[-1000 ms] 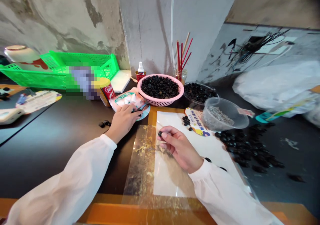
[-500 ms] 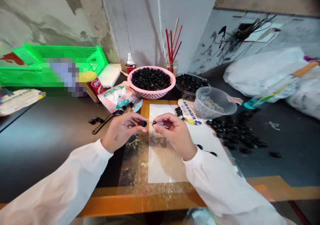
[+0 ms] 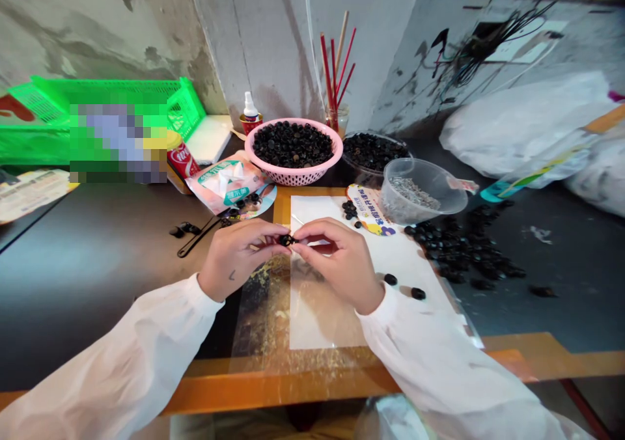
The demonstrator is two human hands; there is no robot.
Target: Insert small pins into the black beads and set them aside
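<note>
Head view. The left hand (image 3: 234, 254) and the right hand (image 3: 347, 258) met above the near end of the bench (image 3: 112, 277), by the left edge of a white sheet (image 3: 332, 326). Each grip was a fingertip pinch: the left held one side of a small black workpiece (image 3: 286, 239), and the right was closed on its opposite side. Whether the workpiece was one part or two in contact could not be told, since the fingers covered much of it.

Beyond the hands stood a pink perforated basket (image 3: 293, 178) heaped with black pieces and, just beside it, a clear round container (image 3: 374, 153) of similar pieces. A clear plastic tub (image 3: 446, 199) of small metallic bits stood near a printed card (image 3: 375, 209), on which lay a small cluster of black pieces (image 3: 349, 210). A loose heap of black pieces (image 3: 469, 251) spread to the right, and a black-handled tool (image 3: 191, 241) lay left of the hands.

The step in hand appeared to be two-handed work on the workpiece, probably fitting or adjusting. The next move seemed to call for steady opposing pinches and fine alignment, with pressure kept light so that the piece would not slip.
</note>
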